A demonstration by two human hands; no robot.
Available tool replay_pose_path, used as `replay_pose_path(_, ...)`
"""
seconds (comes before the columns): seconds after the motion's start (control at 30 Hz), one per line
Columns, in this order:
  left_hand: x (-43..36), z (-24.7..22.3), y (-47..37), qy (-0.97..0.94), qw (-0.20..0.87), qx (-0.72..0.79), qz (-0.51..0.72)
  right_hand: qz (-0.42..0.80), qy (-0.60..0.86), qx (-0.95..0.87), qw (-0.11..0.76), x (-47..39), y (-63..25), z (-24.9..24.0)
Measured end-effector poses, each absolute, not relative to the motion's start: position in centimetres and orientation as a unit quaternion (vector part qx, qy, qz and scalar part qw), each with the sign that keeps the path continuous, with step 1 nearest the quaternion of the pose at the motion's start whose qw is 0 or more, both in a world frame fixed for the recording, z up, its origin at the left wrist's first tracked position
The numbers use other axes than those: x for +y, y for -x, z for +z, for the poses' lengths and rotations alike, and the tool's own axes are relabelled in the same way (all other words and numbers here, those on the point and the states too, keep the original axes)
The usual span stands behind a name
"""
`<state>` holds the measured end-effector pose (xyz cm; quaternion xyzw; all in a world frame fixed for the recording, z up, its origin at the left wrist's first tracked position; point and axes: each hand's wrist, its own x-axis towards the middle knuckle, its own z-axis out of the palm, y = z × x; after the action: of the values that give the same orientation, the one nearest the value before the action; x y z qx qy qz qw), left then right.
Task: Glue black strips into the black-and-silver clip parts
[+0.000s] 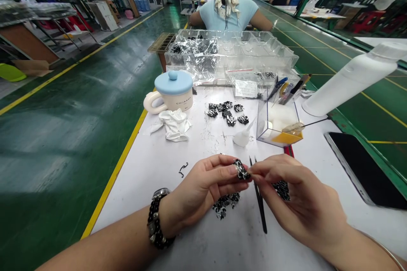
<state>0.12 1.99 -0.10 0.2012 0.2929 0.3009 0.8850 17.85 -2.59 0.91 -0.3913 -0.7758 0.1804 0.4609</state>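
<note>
Between its thumb and fingers, my left hand (203,186) holds a small black and silver part (241,170). My right hand (302,199) is closed, with thumb and forefinger pinched at that part's right edge; whether a smaller piece sits in the pinch is hidden. Black tweezers (260,207) lie on the white table (133,194) between the hands. Under my left hand is a pile of similar black and silver parts (224,206). Some black pieces (282,189) show partly behind my right hand. Farther off lies a loose group of such parts (231,118).
A lidded mug (174,91), crumpled tissue (174,125) and thin black piece (183,169) are at left. A small white bottle (242,136), pen holder (280,123), leaning white bottle (352,80) and phone (365,169) are at right. Clear trays (260,55) stand behind; a person sits beyond.
</note>
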Motion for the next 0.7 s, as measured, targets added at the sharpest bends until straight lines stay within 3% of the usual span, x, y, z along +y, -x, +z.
replay_pose_path(0.7,1.89,-0.1,0.02,-0.171,0.899,0.277,0.293,0.165,0.365,-0.779,0.483,-2.37,-17.79,1.03)
